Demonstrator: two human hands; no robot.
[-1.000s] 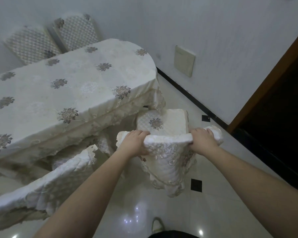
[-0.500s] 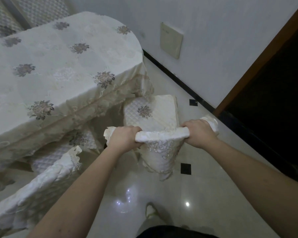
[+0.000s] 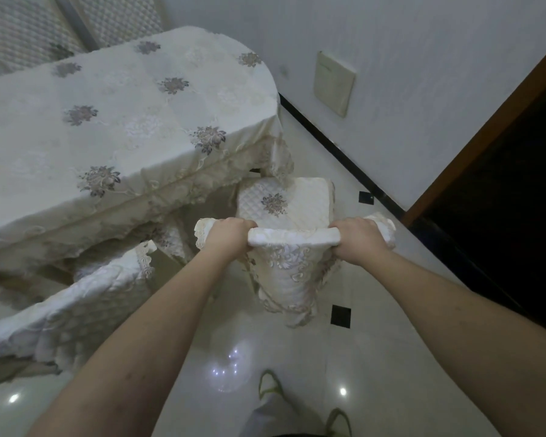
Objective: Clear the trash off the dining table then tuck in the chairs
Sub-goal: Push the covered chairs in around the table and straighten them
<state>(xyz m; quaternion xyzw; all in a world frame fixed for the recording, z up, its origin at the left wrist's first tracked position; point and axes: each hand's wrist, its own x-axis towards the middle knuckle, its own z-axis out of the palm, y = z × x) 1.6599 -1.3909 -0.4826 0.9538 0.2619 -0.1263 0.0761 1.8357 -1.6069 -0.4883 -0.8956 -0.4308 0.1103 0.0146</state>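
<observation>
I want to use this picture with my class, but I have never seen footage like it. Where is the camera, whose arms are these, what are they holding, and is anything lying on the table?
The camera sits on a person's head and looks forward and down, so the two bare arms reaching in from the bottom are the wearer's own. There is no machine here, and only this one view.

The left hand and the right hand each grip the top edge of a chair back, which wears a cream quilted cover. The chair's seat points toward the dining table, its front edge just beneath the hanging tablecloth, so it is only partly tucked in.

The tablecloth is cream with embroidered flowers. No trash shows on the part in view.

A second covered chair stands at lower left, and more chair backs beyond the table. The wearer's feet show at the bottom.
</observation>
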